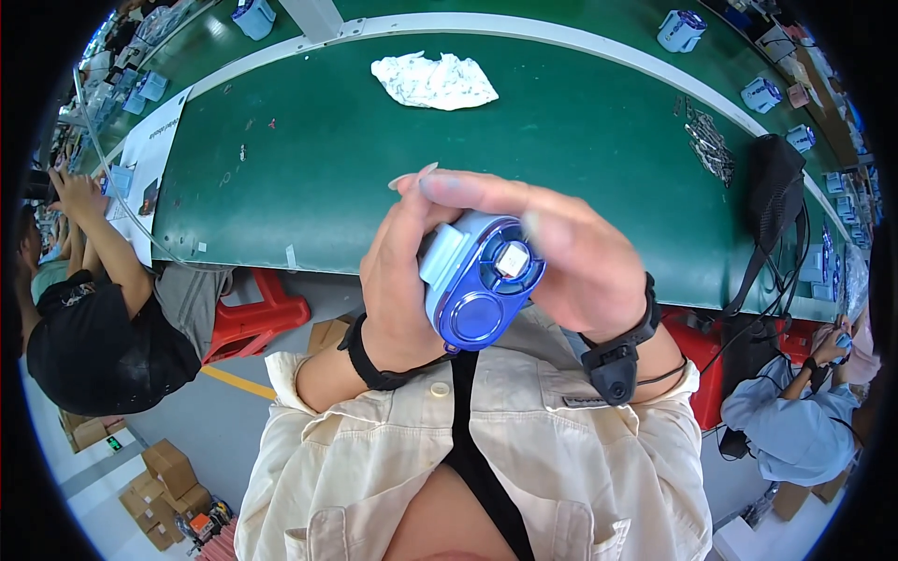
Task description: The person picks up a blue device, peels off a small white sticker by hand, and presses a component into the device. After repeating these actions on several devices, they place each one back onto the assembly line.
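Note:
Between my hands is a light and dark blue plastic device [479, 285], tilted above the table's near edge. Its face shows a round spoked opening with a small pale square piece inside, and a round dark blue disc below. My left hand [398, 276] is closed around its left side, by a light blue raised part. Cupped over the far and right sides is my right hand [585, 252], its fingertips meeting those of the left. The right thumb is blurred close to the spoked opening. The underside of the device is hidden.
A crumpled white sheet [435, 81] lies on the green table [318, 168]. Small dark metal parts [711, 145] are heaped at the right, near a black bag [774, 187] with straps and cables. Co-workers sit on both sides. Similar blue devices [681, 31] stand beyond the white rail.

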`<state>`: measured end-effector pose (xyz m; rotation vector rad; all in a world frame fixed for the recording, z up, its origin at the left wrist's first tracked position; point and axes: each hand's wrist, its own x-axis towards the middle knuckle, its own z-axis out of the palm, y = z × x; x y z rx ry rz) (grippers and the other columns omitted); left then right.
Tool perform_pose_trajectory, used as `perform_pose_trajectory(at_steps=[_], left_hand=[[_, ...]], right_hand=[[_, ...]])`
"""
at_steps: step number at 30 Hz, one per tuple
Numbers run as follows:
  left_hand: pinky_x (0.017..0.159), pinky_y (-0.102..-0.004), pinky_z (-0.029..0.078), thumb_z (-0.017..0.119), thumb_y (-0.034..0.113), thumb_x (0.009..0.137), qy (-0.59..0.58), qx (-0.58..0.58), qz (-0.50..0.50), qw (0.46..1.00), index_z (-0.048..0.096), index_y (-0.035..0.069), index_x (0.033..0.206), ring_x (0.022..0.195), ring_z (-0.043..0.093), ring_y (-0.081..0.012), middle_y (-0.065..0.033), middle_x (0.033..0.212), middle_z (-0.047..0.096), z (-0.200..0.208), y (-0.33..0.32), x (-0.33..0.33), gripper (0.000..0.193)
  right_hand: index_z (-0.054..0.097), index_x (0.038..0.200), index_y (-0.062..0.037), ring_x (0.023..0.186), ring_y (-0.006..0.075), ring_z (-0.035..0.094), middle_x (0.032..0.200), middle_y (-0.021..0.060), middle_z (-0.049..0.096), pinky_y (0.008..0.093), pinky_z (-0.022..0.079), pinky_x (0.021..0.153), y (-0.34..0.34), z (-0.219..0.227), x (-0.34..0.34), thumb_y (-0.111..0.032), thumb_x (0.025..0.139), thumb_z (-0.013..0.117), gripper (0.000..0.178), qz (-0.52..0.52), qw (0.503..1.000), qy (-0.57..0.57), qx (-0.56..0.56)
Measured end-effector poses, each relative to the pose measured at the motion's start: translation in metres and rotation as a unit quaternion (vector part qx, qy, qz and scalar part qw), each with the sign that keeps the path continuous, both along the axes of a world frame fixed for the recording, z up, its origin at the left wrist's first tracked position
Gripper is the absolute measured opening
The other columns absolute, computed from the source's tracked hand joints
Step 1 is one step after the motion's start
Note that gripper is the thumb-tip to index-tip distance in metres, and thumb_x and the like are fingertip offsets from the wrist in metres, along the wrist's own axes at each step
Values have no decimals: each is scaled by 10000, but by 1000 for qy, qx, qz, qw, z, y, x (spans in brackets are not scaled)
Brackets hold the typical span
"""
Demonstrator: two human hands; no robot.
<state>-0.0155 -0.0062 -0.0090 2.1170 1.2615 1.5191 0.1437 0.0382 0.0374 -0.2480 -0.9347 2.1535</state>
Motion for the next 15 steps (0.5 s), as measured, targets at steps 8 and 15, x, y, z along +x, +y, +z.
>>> perform_pose_trajectory(at_steps=[8,15], left_hand=[[894,-334,475,873,128,659,27,20,14,999,280,-11,1436,1007,618,-216,-134,1148,592,9,4,-3,987],[890,-330,475,883,148,644,31,-17,6,999,267,-13,1443,989,618,-213,-128,1115,596,9,2,-5,1022]], right_hand=[[447,1358,79,1247,271,507,1374,226,486,370,400,1046,-5,3,0,-243,924,576,556,-45,989,-89,107],[490,1330,51,1144,236,573,1293,177,554,337,455,981,-8,1,-1,-189,919,587,486,-89,985,-98,110]])
